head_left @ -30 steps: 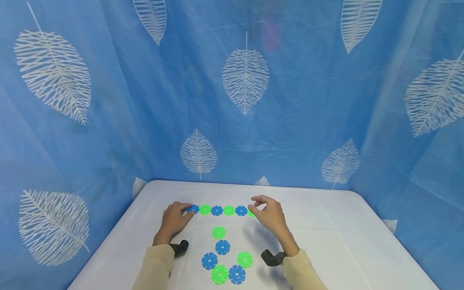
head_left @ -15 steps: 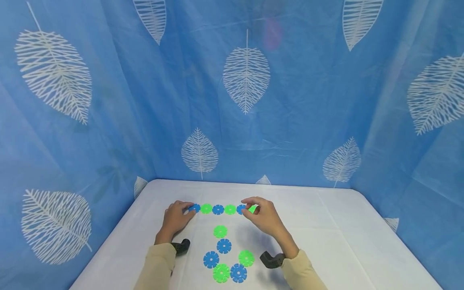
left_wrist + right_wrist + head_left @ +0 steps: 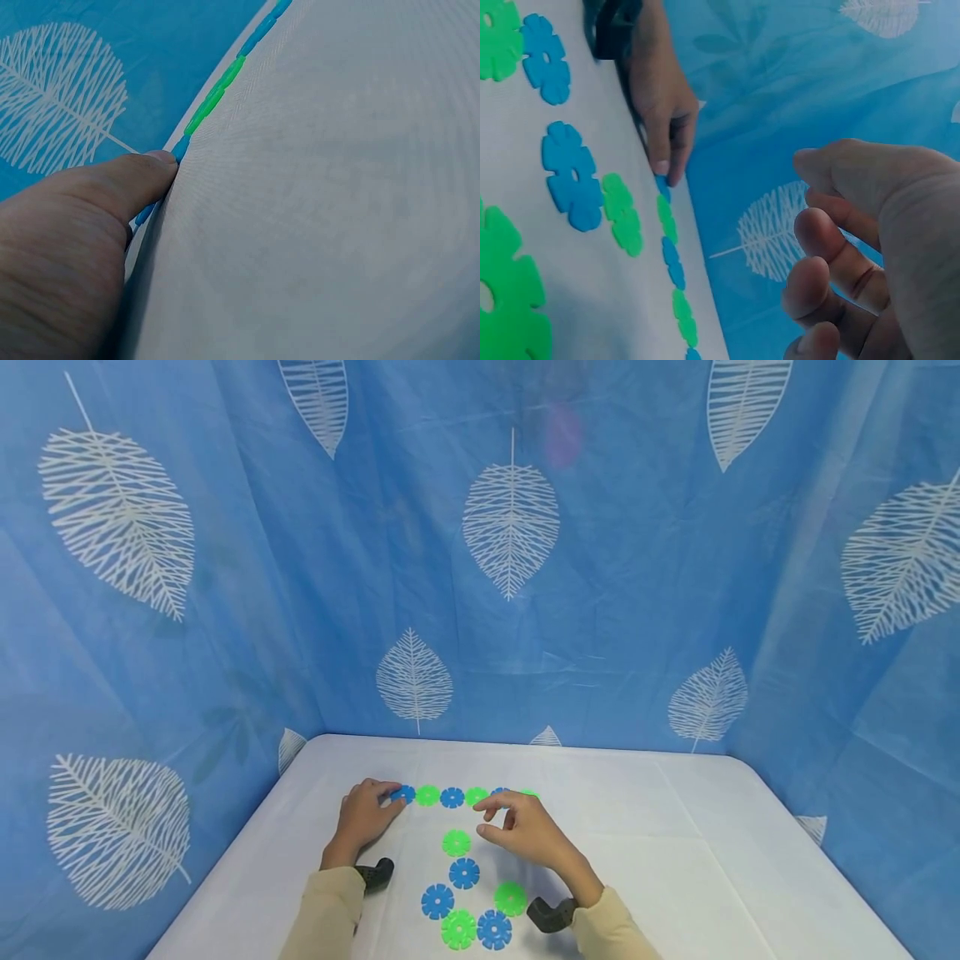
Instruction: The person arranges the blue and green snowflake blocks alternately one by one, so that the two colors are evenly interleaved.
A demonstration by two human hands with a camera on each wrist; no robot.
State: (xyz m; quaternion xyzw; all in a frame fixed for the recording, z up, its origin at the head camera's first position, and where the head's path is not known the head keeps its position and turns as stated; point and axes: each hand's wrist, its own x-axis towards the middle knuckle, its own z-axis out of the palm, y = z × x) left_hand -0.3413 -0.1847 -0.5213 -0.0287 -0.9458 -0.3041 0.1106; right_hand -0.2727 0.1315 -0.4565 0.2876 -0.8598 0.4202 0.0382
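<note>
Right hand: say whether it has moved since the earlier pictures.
Yes: the right hand has moved left and down the picture, judged against the row of discs.

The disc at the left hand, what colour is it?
The disc is blue, best seen in the head view.

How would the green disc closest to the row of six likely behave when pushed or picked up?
Flat on the white cloth, the green disc would probably slide rather than roll or tip. Its thinness suggests it is light, perhaps awkward to pinch. Its flat, unbent shape hints at fairly stiff material.
</note>
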